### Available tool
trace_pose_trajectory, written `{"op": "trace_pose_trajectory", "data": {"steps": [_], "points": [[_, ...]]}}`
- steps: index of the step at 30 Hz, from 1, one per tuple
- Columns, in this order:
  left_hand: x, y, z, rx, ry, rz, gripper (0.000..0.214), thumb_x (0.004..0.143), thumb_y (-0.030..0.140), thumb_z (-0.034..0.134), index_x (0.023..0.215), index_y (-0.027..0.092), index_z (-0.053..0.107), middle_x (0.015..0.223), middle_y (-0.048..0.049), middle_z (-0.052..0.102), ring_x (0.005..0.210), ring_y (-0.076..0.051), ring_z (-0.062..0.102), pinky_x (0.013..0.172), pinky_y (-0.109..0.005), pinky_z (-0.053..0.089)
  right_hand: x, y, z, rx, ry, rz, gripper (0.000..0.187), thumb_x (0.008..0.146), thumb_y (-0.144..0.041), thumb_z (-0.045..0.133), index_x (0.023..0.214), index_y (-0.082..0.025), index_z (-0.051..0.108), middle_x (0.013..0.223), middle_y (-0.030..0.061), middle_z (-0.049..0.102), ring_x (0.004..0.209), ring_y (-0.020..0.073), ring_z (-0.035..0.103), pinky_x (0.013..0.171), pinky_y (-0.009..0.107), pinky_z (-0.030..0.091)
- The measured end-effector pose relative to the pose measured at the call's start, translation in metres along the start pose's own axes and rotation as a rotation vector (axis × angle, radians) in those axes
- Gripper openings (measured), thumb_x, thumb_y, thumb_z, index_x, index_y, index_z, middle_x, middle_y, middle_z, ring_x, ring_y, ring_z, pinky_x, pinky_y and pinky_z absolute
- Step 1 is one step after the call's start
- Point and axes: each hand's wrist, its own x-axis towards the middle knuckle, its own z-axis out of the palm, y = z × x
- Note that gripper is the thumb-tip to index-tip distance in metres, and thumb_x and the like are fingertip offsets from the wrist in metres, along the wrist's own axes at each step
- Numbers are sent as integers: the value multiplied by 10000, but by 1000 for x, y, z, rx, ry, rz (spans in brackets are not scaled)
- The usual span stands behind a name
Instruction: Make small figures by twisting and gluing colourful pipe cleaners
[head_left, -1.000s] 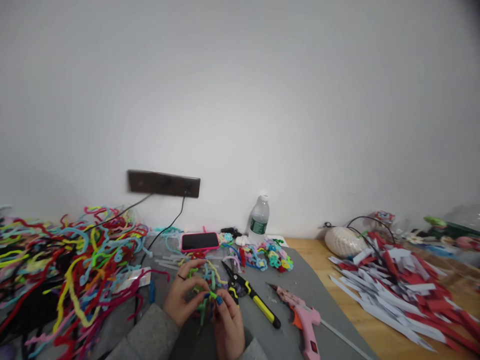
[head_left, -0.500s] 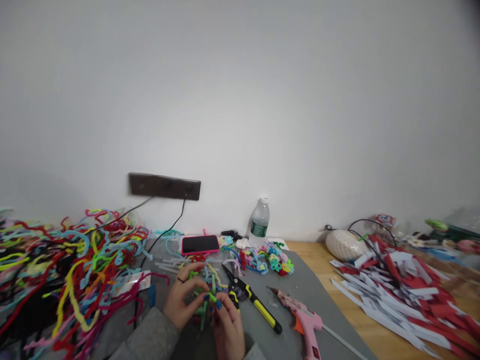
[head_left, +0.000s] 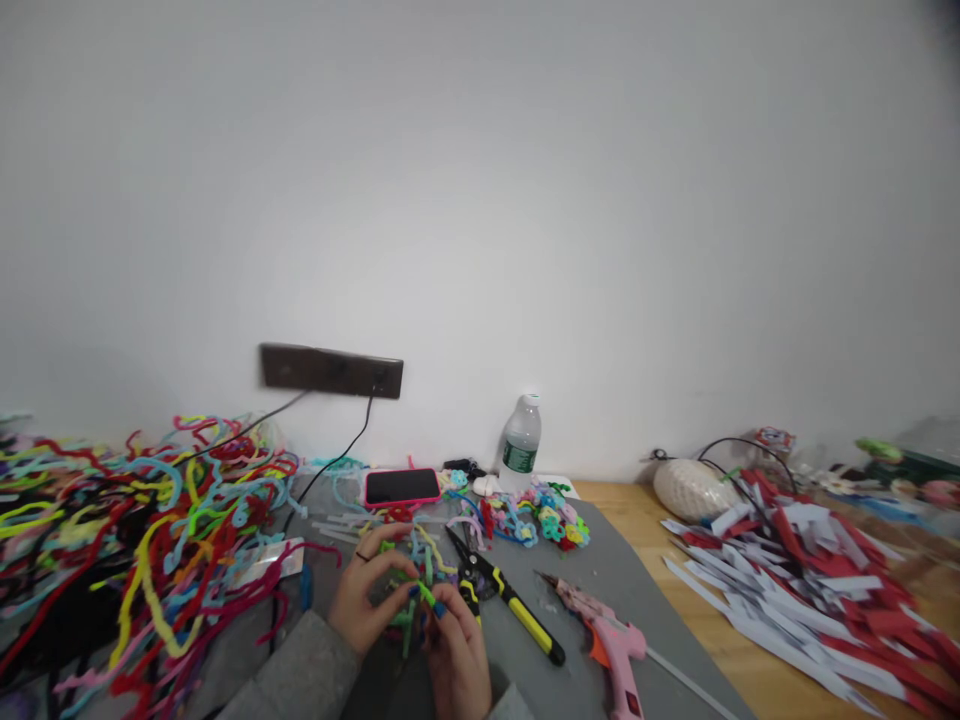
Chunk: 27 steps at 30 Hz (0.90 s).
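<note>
Low in the middle of the head view, my left hand (head_left: 373,592) and my right hand (head_left: 459,650) meet at a bright green pipe cleaner (head_left: 426,594). Both hands pinch it between thumb and fingertips. Darker green pipe cleaner pieces (head_left: 406,628) hang just below and behind the fingers, partly hidden by them. A dark ring sits on a left finger. Yellow-and-black pliers (head_left: 517,612) lie just right of my right hand. Beyond them rests a pink glue gun (head_left: 616,655) with a glue stick in its back.
A big tangle of coloured pipe cleaners (head_left: 172,540) covers the left side. Behind my hands are a phone (head_left: 403,487), a water bottle (head_left: 520,445) and small pipe cleaner flowers (head_left: 551,520). Red and white paper strips (head_left: 814,580) lie at right. Cords hang from a power strip (head_left: 330,369).
The view has shifted very slightly. Both hands stay at the same spot, still pinching the green pipe cleaner, with only tiny finger movement.
</note>
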Motion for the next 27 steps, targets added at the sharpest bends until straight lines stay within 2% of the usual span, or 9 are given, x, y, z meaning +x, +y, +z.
{"op": "trace_pose_trajectory", "data": {"steps": [6,27], "points": [[0,0,0,15,4,-3,72,750,222,539,745,209,610,1150,-85,541,1103,-265,443,922,-451,359,1,3,-1,-8,-16,-19,179,583,-325,705,639,-184,610,525,-34,514,467,105,418,442,210,335],[-2,-2,2,-27,20,-7,48,749,225,534,744,196,572,1167,-100,515,1092,-266,446,899,-436,360,-2,-4,3,4,-17,-5,201,554,-317,735,633,-165,628,524,-39,517,479,87,398,453,185,317]]}}
